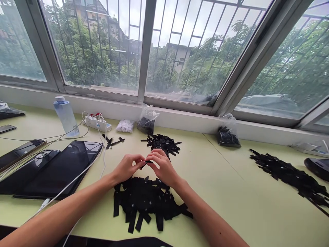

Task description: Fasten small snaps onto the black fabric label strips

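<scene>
My left hand and my right hand meet above the table, fingertips pinched on a small black fabric strip. Part of the strip is hidden by the fingers. Just below my hands lies a wide heap of black fabric strips, several marked with small white letters such as M. Beyond my hands is a second, smaller pile of black strips, partly covered by my right hand.
On the left lie a large dark tablet, white cables and a power strip, with a water bottle behind. Plastic bags of black pieces stand along the window. A long row of black strips lies at right.
</scene>
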A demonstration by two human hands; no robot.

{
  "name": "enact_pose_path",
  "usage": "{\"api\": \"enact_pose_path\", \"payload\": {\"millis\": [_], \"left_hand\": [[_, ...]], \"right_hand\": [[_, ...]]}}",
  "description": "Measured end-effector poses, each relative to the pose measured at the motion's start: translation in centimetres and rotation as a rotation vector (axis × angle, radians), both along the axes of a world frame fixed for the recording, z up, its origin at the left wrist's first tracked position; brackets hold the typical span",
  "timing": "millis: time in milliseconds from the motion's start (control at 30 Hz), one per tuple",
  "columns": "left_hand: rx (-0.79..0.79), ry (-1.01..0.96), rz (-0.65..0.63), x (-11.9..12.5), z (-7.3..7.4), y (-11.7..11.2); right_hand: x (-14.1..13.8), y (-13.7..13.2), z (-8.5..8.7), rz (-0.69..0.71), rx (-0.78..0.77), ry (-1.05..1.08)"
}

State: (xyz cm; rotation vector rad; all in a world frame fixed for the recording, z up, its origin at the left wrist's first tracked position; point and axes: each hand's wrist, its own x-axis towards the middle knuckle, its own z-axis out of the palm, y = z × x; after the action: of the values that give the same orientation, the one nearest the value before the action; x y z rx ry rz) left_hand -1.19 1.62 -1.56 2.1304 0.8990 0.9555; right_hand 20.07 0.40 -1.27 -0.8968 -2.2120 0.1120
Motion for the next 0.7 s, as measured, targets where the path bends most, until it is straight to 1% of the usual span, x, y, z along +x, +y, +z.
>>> {"api": "enact_pose_path", "payload": {"millis": [133,267,467,533,700], "left_hand": [[-0.001,-0.026,0.004,0.01,0.48,-0.24],[-0.002,-0.045,0.014,-0.07,0.86,-0.4],[0.049,-0.032,-0.013,-0.08,0.72,-0.44],[0.081,-0.015,-0.012,-0.04,0.58,-0.47],[0.173,0.023,0.038,0.01,0.27,-0.52]], "right_hand": [[-0.32,-0.3,0.41,-0.024,-0.089,0.104],[-0.28,-0.54,0.71,-0.014,-0.233,0.212],[-0.21,-0.52,0.9,0.036,-0.461,0.292],[-0.27,-0.45,0.91,0.055,-0.484,0.297],[-0.16,-0.37,0.95,0.037,-0.449,0.279]]}}
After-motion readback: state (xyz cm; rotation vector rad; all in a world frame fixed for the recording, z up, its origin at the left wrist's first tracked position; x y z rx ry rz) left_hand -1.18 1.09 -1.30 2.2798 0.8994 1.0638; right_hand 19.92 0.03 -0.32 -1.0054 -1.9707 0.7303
